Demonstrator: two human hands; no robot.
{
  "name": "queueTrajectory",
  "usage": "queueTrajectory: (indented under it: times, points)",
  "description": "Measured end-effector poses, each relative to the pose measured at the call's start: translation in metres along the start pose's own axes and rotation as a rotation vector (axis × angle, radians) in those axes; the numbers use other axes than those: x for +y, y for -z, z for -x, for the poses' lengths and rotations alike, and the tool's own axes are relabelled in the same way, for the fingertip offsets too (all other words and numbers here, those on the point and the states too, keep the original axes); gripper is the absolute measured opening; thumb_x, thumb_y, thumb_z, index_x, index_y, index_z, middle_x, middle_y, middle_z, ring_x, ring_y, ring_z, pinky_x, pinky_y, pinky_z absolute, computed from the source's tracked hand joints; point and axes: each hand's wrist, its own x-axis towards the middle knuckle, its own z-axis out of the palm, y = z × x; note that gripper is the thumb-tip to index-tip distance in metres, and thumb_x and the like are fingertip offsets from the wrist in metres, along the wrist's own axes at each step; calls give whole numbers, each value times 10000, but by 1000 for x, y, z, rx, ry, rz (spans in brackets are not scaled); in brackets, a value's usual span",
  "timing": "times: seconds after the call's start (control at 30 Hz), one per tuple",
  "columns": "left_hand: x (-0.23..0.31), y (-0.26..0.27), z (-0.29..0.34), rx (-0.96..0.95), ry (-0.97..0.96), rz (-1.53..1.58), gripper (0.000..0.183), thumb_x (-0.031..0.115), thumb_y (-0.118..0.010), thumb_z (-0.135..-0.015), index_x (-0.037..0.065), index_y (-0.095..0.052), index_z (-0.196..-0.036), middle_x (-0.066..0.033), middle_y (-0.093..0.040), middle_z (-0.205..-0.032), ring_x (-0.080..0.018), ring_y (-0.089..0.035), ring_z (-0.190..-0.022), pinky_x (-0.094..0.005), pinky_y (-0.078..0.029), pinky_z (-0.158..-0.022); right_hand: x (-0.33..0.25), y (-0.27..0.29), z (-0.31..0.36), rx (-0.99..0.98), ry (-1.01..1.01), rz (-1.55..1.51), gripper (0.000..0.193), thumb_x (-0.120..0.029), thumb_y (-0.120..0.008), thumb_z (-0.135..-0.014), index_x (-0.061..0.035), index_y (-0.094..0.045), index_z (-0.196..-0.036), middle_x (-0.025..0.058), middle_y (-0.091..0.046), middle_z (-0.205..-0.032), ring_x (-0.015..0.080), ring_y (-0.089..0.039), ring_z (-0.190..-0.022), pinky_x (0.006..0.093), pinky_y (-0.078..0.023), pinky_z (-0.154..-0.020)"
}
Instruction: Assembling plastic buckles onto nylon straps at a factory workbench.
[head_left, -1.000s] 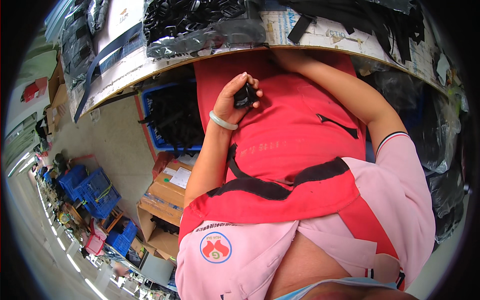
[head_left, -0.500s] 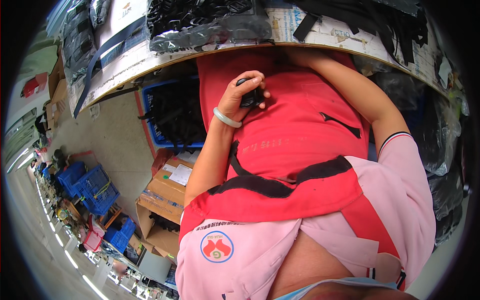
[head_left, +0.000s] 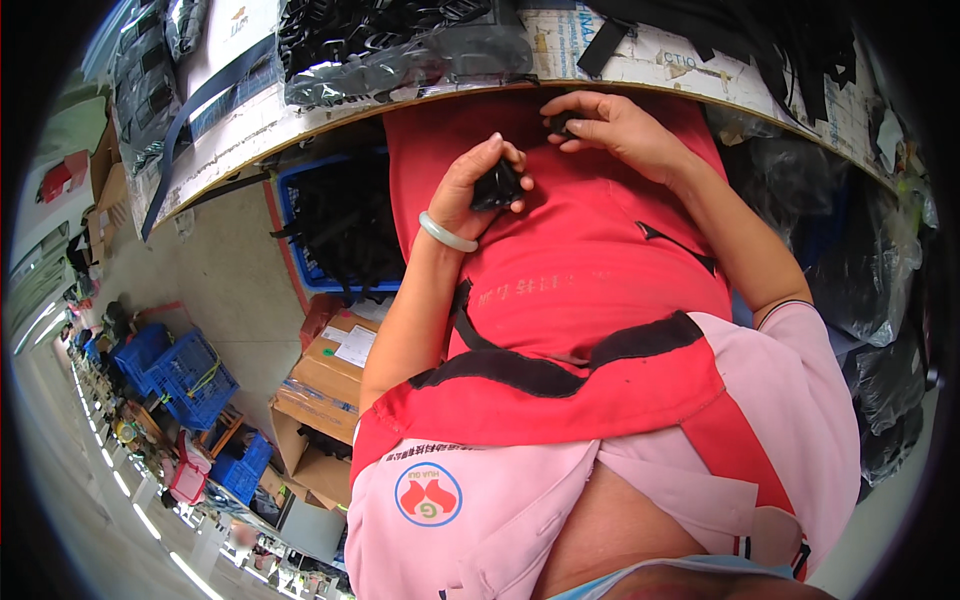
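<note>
My left hand (head_left: 468, 185), with a pale bracelet at its wrist, is closed around a glossy black plastic piece (head_left: 497, 186) in front of the red apron (head_left: 570, 240). The fingers cover much of that piece, so its exact kind is unclear. Closer to the table edge and to the right, my right hand (head_left: 622, 135) pinches a small black plastic piece (head_left: 562, 124) between thumb and fingers. The two hands are apart.
On the table (head_left: 560, 50) ahead lie a clear bag of black buckles (head_left: 400, 45) and black straps (head_left: 700, 30). A blue crate (head_left: 335, 225) of black parts stands below at left, near a cardboard box (head_left: 325, 370). Plastic bags (head_left: 860, 270) hang at right.
My right hand has come out from under the table edge, and a small black piece now shows in its fingers. The left hand has turned slightly, still gripping its black piece.
</note>
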Motion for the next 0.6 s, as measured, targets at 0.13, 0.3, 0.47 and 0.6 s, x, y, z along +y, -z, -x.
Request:
queueTrajectory:
  times: [0.13,0.3,0.47,0.6]
  points:
    - [1,-3,0,22,3,-70,218,238,-645,-911,25,-609,-940,-61,-582,-808,-193,-615,-726,-289,-494,-483,-7,-13,3,11,33,38,339,-78,-558,-934,20,-517,-1256,76,-606,-1089,133,-632,-959,234,-534,-805]
    - [-2,-16,-2,136,-37,-272,283,214,-648,-908,10,-604,-1099,-52,-568,-807,-193,-599,-701,-277,-461,-465,-14,-9,2,-42,-43,187,202,-95,-601,-919,23,-552,-1075,57,-633,-818,118,-657,-712,211,-536,-577]
    - [-6,-21,-7,226,-132,-304,342,168,-710,-859,-27,-627,-1127,-71,-635,-783,-150,-623,-609,-257,-483,-444,-9,-18,2,124,12,42,216,-135,-610,-931,16,-552,-1074,64,-635,-840,119,-661,-730,209,-540,-583]
    - [-15,-30,-7,276,-185,-345,293,168,-706,-863,-25,-650,-1077,-64,-652,-778,-132,-619,-600,-245,-488,-456,11,-38,2,295,113,-149,213,-173,-615,-939,2,-553,-1044,62,-629,-851,118,-652,-710,210,-540,-585]
